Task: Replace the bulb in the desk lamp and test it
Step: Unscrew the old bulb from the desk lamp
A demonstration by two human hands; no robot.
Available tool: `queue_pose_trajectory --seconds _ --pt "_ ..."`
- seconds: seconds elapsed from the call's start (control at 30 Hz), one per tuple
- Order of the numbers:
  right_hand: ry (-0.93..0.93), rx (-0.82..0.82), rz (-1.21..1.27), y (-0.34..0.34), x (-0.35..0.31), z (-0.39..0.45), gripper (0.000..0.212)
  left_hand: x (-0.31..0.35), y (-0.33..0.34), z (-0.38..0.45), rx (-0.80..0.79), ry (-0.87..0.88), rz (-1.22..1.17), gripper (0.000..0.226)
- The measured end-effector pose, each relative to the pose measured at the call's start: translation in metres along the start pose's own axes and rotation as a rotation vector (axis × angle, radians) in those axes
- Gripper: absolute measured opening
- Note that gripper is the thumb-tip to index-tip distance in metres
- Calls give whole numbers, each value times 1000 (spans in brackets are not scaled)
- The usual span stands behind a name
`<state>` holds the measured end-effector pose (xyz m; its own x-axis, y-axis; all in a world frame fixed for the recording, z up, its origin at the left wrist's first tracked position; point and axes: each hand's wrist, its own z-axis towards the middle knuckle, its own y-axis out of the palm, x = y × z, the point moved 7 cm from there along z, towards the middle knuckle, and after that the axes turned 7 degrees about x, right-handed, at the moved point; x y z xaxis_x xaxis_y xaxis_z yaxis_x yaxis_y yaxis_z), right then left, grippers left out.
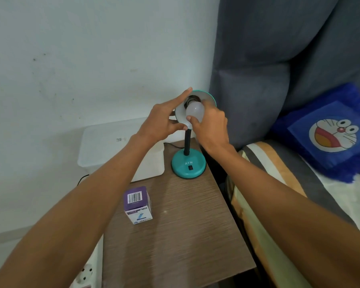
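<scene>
A teal desk lamp stands on a wooden bedside table (185, 235), its round base (188, 165) bearing a black switch and its shade (208, 98) tilted toward me. A white bulb (194, 110) sits at the mouth of the shade, its base by the dark socket. My right hand (211, 125) grips the bulb with thumb and fingers. My left hand (164, 119) holds the shade's left rim, forefinger stretched along the top edge. A purple and white bulb box (138, 204) stands upright on the table, near its left edge.
A white plastic container (116, 146) sits behind the table against the wall. The lamp's black cord (173, 144) runs behind it. A bed with a grey headboard (279, 59) and a blue cartoon cushion (330, 134) lies to the right. A white power strip (85, 275) lies at lower left.
</scene>
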<state>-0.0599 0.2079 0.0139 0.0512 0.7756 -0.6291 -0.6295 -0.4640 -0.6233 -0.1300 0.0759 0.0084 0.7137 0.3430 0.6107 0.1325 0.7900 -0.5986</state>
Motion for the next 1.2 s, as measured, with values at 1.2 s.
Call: queue_pose_trajectory --seconds 1.2 --pt "-20 -55 -12 9 -15 1 68 0 1 1 1 -7 23 100"
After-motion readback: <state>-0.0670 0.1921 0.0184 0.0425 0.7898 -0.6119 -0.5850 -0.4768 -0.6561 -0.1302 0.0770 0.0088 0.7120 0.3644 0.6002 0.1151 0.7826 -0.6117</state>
